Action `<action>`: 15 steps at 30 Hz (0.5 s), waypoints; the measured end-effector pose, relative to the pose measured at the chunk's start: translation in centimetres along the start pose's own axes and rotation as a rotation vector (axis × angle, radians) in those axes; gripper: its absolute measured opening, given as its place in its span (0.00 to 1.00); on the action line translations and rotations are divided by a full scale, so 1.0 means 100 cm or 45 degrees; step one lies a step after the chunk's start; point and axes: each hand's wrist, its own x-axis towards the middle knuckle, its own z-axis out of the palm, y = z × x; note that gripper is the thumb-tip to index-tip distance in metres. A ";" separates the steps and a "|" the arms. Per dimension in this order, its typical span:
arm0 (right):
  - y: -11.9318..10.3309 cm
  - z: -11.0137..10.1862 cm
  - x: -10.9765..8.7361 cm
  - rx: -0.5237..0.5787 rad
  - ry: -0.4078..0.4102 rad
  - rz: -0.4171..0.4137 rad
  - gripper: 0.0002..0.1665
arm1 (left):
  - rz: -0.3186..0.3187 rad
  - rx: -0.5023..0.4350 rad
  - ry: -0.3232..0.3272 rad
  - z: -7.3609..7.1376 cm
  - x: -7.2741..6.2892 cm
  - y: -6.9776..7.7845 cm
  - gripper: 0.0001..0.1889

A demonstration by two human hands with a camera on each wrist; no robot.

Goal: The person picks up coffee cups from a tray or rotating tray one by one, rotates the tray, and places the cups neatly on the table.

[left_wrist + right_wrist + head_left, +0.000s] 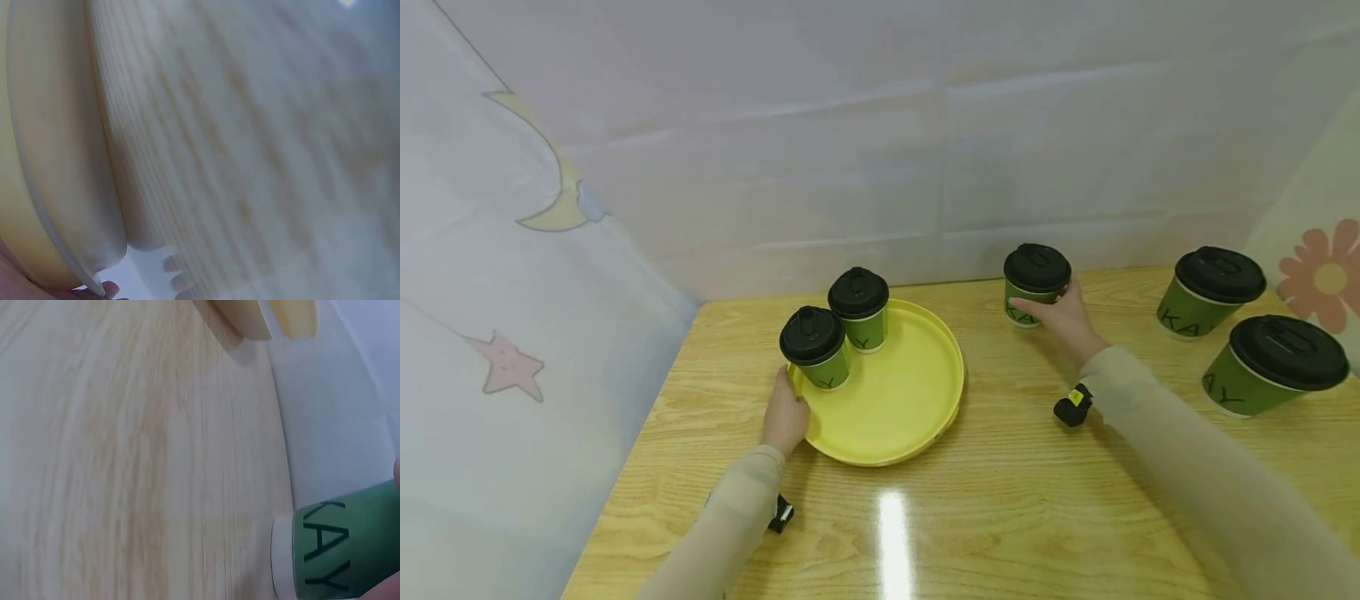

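Note:
A round yellow tray [895, 408] lies on the wooden table and bears two green paper cups with black lids, a front cup [823, 371] and one behind it [868, 329]. My left hand [786, 418] grips the tray's left rim; its fingertips [110, 289] show at the tray's edge in the left wrist view. Farther right, at the back of the table, my right hand [1063, 321] holds another lidded green paper cup [1033, 292], thumb across its front. That upright cup's lettering reads KAY [328, 550] in the right wrist view.
Two more lidded green cups stand at the right, one toward the back [1198, 308] and one nearer [1251, 383]. A pale cloth wall [895, 167] rises along the table's back edge, and another [527, 467] borders the left side.

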 end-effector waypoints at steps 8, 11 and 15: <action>0.004 0.010 0.002 0.013 0.127 0.016 0.65 | -0.003 0.004 0.000 0.002 0.001 -0.003 0.33; 0.004 0.011 0.004 0.017 0.135 0.039 0.64 | 0.002 0.007 0.005 0.001 0.001 -0.003 0.33; 0.003 0.010 0.008 0.011 0.137 0.054 0.62 | 0.009 0.012 0.014 0.002 0.002 -0.003 0.33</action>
